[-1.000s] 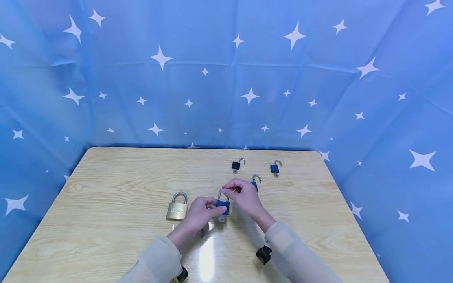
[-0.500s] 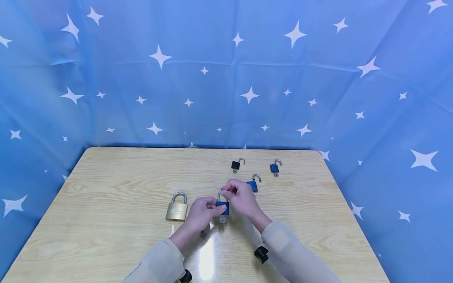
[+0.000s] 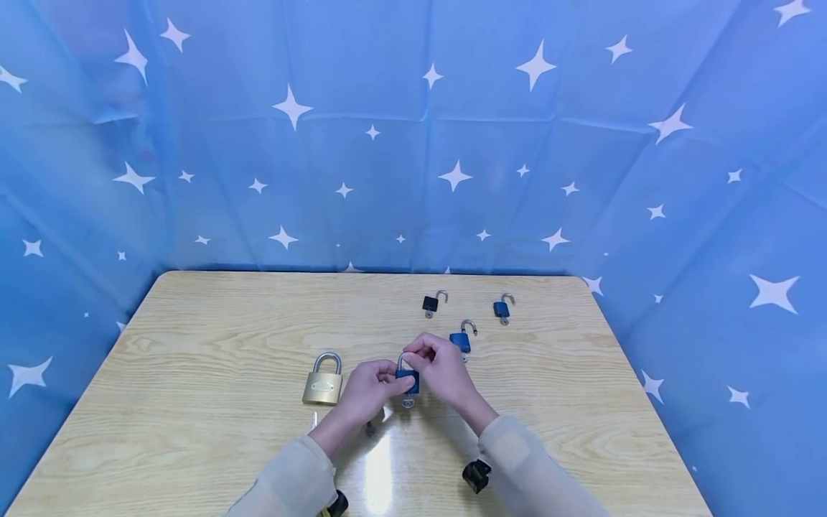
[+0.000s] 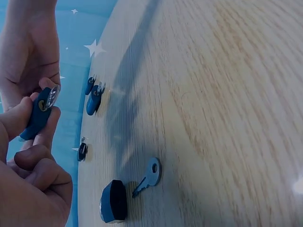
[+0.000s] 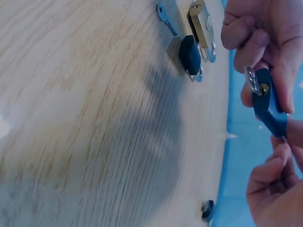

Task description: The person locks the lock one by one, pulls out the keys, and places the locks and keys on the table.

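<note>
A small blue padlock [image 3: 414,388] is held up over the middle of the table. My left hand [image 3: 364,393] grips its body between thumb and fingers. With thumb and forefinger, my right hand [image 3: 442,368] pinches the top of the shackle. A silver key [image 3: 408,403] sticks out of the lock's underside; both wrist views show this key [image 4: 51,97] in the keyhole. Left of my left hand lies a large brass padlock [image 3: 322,386]. A dark blue padlock [image 5: 190,55] and a loose key [image 4: 150,175] lie below my left hand, largely covered in the head view.
Near the far right of the wooden table [image 3: 213,323] lie a black padlock [image 3: 430,304] and a blue padlock [image 3: 501,309], shackles swung out. Another unlatched blue padlock [image 3: 461,341] lies just behind my right hand. A blue star-patterned curtain [image 3: 388,143] hangs around the table.
My right hand has shifted slightly left and down at the shackle, uncovering more of the blue padlock behind it. The left hand keeps its grip almost unmoved.
</note>
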`<action>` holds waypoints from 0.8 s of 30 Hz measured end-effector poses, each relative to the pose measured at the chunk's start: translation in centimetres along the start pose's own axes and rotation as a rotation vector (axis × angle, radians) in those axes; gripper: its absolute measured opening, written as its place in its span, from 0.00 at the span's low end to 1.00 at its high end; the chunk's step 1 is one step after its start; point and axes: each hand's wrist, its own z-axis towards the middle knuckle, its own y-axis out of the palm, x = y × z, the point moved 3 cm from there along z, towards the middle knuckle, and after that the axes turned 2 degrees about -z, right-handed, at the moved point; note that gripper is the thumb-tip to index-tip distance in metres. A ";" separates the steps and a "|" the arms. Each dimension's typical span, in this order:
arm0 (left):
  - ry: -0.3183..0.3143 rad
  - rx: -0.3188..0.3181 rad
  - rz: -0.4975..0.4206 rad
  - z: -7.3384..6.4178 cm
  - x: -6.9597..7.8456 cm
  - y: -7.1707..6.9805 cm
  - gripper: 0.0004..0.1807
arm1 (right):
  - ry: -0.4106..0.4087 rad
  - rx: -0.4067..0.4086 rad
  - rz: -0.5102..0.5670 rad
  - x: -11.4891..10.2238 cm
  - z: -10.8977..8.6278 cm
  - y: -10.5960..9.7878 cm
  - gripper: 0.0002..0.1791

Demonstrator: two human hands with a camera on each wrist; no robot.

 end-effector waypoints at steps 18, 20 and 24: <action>-0.070 0.055 -0.021 0.3 -0.3 -0.6 0.15 | 0.071 0.029 -0.047 2.0 -2.3 -1.0 0.05; -0.073 0.054 -0.031 0.3 -0.3 -0.7 0.15 | 0.100 0.017 -0.033 2.5 -2.8 -0.9 0.03; -0.079 0.048 -0.041 0.3 -0.3 -0.8 0.16 | 0.126 -0.023 0.014 3.0 -3.7 -0.7 0.04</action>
